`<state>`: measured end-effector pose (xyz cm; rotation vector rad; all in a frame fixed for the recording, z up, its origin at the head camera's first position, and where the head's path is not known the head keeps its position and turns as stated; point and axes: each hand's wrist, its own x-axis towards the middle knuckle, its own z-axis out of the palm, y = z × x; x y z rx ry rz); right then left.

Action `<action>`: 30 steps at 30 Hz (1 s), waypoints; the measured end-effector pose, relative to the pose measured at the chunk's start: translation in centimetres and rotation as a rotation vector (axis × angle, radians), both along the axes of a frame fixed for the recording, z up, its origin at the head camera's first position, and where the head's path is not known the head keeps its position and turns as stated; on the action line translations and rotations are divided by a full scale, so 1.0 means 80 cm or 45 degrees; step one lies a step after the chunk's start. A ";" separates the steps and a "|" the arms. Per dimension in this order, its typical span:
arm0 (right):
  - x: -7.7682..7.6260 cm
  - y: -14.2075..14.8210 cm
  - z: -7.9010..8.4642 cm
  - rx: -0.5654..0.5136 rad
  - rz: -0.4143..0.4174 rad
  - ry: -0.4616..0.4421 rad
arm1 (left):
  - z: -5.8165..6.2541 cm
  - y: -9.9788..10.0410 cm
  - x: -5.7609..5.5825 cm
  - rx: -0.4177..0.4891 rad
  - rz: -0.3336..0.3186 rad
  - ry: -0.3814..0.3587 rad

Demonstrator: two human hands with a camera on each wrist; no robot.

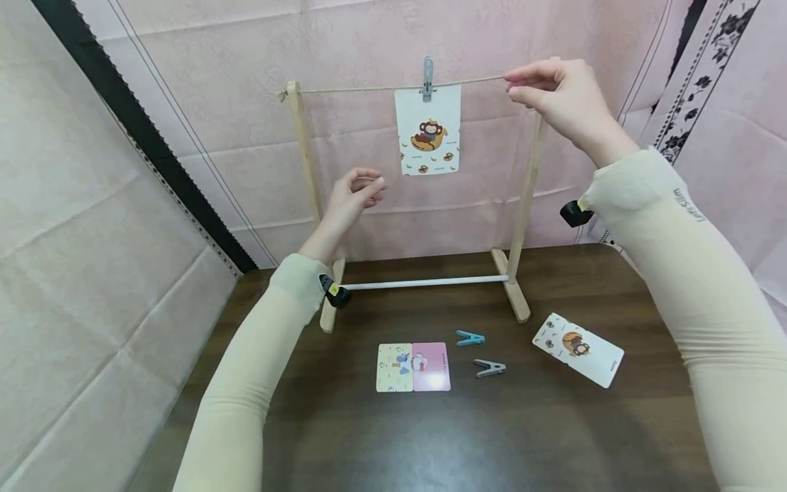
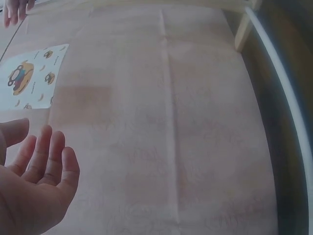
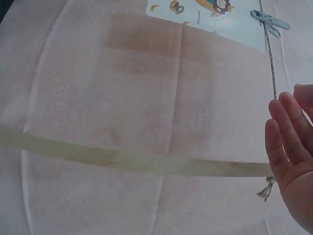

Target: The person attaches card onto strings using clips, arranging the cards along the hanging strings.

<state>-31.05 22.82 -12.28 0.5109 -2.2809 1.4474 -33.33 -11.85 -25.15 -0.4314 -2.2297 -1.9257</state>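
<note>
A white card with a monkey on a banana (image 1: 428,147) hangs upright from a thin rope (image 1: 363,89), held by a grey-blue clothespin (image 1: 427,78). The rope spans two wooden posts (image 1: 302,143) of a small stand. My right hand (image 1: 562,92) is at the rope's right end, hiding the top of that post. Its fingertips (image 3: 279,105) meet or nearly meet the rope, with the thumb apart from them. Left of the card and lower down, my left hand (image 1: 356,195) hovers in the air, fingers loosely bent and holding nothing, as the left wrist view shows its bare palm (image 2: 29,200).
On the brown table (image 1: 344,444) lie a blue clothespin (image 1: 470,338), a grey clothespin (image 1: 490,368), a yellow and pink card (image 1: 430,369), and a second monkey card (image 1: 578,350) at the right. A white bar (image 1: 424,282) joins the stand's feet. Pale cloth (image 1: 215,102) surrounds the table.
</note>
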 end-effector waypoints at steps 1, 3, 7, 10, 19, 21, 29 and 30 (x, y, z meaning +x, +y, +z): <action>0.000 0.002 -0.001 -0.002 0.002 0.003 | -0.001 -0.003 0.001 -0.001 -0.004 -0.003; 0.001 0.005 -0.003 -0.003 0.006 0.006 | -0.002 -0.008 0.003 -0.008 -0.012 -0.012; 0.003 0.013 -0.009 0.007 0.009 0.012 | -0.005 -0.020 0.003 -0.046 -0.010 -0.017; 0.004 0.019 -0.014 0.025 0.004 0.010 | -0.007 -0.029 0.005 -0.062 -0.001 -0.023; 0.012 0.034 -0.029 0.122 -0.069 -0.052 | -0.006 -0.057 0.017 -0.150 0.024 -0.012; 0.015 0.038 -0.032 0.122 -0.066 -0.053 | -0.005 -0.063 0.020 -0.175 0.028 0.003; 0.022 0.055 -0.057 0.164 -0.087 -0.071 | -0.010 -0.088 0.034 -0.191 0.019 0.005; 0.023 0.058 -0.061 0.173 -0.094 -0.073 | -0.011 -0.090 0.036 -0.188 0.020 0.003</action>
